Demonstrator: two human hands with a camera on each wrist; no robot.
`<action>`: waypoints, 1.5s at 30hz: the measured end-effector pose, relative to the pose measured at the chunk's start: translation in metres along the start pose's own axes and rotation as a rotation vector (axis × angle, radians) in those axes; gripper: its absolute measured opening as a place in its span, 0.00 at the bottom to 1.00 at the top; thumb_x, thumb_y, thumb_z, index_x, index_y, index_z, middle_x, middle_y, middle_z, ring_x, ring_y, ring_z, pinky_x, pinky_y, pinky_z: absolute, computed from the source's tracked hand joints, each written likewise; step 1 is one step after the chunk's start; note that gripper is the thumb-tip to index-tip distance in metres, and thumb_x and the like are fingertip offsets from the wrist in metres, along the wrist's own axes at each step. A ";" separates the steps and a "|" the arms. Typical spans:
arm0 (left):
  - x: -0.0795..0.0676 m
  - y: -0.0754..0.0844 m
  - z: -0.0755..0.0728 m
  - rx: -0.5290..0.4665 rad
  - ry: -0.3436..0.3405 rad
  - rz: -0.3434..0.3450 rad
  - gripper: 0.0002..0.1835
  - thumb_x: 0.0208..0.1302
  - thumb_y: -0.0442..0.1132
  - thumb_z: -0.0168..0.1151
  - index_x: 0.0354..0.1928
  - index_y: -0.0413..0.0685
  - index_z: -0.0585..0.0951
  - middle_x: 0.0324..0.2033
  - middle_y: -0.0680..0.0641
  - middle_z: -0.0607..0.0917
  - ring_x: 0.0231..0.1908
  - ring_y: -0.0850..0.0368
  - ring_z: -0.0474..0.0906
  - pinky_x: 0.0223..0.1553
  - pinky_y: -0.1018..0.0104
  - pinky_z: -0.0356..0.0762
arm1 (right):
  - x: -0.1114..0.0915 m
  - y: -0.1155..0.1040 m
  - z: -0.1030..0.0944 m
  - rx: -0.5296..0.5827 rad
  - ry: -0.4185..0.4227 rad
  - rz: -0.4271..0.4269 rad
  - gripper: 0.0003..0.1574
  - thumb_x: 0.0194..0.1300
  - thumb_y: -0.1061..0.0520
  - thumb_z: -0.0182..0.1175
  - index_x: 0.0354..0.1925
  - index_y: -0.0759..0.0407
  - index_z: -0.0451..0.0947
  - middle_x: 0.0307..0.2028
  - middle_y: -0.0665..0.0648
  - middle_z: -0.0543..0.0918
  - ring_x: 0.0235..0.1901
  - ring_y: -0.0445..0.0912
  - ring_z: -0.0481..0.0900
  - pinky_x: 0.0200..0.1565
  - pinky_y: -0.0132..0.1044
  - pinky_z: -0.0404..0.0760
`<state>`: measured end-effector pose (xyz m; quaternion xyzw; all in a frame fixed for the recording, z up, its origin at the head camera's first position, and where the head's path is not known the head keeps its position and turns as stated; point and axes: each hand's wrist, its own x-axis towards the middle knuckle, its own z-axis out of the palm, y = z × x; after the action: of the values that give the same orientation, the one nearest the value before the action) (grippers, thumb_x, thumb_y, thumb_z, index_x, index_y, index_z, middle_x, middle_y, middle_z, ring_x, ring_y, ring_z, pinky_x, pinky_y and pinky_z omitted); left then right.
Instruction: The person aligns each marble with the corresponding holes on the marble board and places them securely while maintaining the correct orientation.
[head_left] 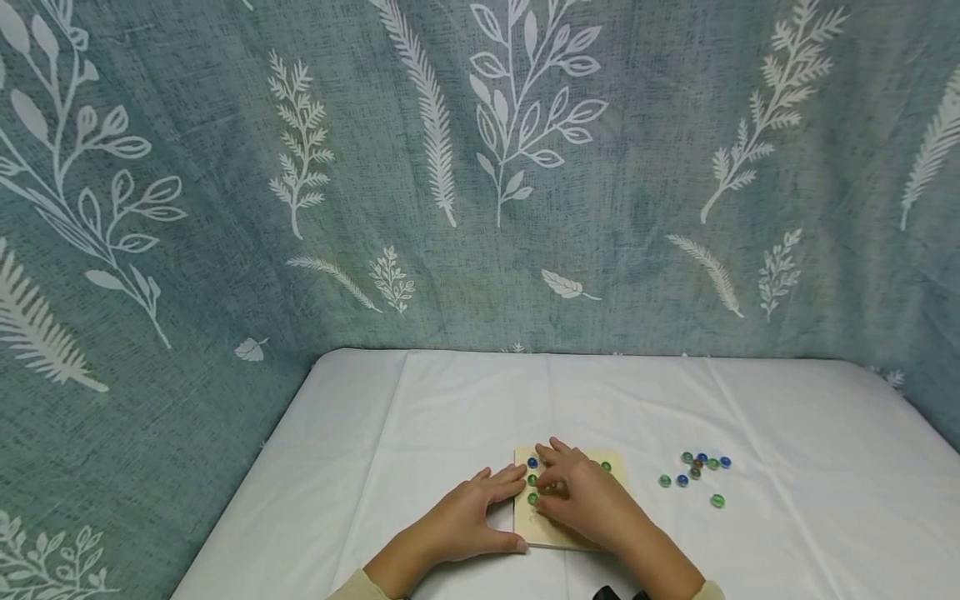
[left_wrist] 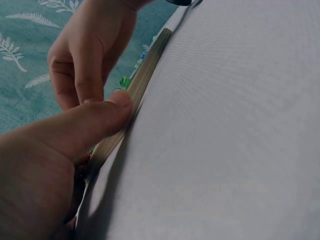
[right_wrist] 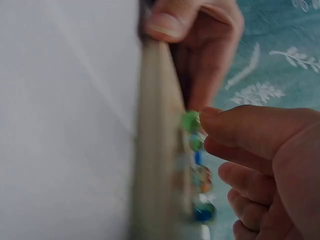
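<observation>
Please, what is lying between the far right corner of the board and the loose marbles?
Only bare white cloth lies between that corner of the board and the loose marbles; the head view shows it.

Left hand (left_wrist: 55, 155): thumb extended, its tip pressed to the side edge of a wooden board (left_wrist: 147, 67); other fingers mostly hidden below the thumb. Just beyond the thumb tip, one green marble (left_wrist: 125, 81) at the board's face; further out along the same face, several small blue and green marbles (left_wrist: 143, 55), blurred. Right hand (left_wrist: 90, 57) above the thumb, fingers bent down behind it, tips obscured. White cloth (left_wrist: 225, 125) to the thumb's right; teal leaf-print curtain (left_wrist: 25, 95) beyond both hands.
</observation>
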<state>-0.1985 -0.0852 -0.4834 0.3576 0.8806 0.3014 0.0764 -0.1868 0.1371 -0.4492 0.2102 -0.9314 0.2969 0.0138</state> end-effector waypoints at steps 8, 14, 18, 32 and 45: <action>0.001 0.000 0.002 -0.005 0.007 -0.013 0.46 0.46 0.68 0.64 0.66 0.55 0.68 0.69 0.62 0.59 0.70 0.66 0.53 0.71 0.51 0.51 | -0.003 0.032 -0.042 0.043 0.086 0.170 0.13 0.56 0.49 0.67 0.39 0.52 0.85 0.64 0.56 0.70 0.68 0.56 0.59 0.62 0.61 0.64; 0.001 0.001 0.004 -0.027 0.005 -0.037 0.46 0.45 0.67 0.66 0.66 0.56 0.68 0.69 0.63 0.60 0.70 0.66 0.53 0.70 0.49 0.52 | -0.015 0.070 -0.077 0.051 0.133 0.299 0.30 0.58 0.36 0.62 0.46 0.57 0.82 0.66 0.59 0.66 0.68 0.60 0.57 0.59 0.66 0.63; 0.001 0.001 0.004 -0.031 0.004 -0.040 0.46 0.45 0.67 0.66 0.66 0.55 0.68 0.69 0.63 0.60 0.70 0.66 0.53 0.70 0.49 0.51 | -0.024 0.093 -0.092 0.036 0.137 0.352 0.38 0.57 0.30 0.58 0.48 0.60 0.80 0.68 0.61 0.64 0.68 0.63 0.55 0.59 0.67 0.62; -0.001 0.002 0.003 -0.023 0.009 -0.052 0.46 0.45 0.68 0.65 0.66 0.56 0.68 0.69 0.64 0.59 0.70 0.66 0.53 0.70 0.48 0.53 | -0.044 0.147 -0.099 0.000 0.150 0.524 0.26 0.59 0.41 0.63 0.43 0.61 0.82 0.65 0.68 0.65 0.64 0.71 0.57 0.58 0.68 0.59; 0.001 0.001 0.003 -0.014 0.010 -0.040 0.46 0.45 0.68 0.65 0.66 0.57 0.68 0.69 0.64 0.60 0.69 0.66 0.53 0.69 0.46 0.54 | -0.042 0.151 -0.086 0.000 0.165 0.603 0.23 0.57 0.45 0.65 0.40 0.62 0.82 0.64 0.71 0.64 0.65 0.70 0.56 0.61 0.67 0.57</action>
<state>-0.1972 -0.0827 -0.4850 0.3380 0.8857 0.3080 0.0804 -0.2177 0.3122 -0.4671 -0.1003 -0.9475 0.3035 0.0008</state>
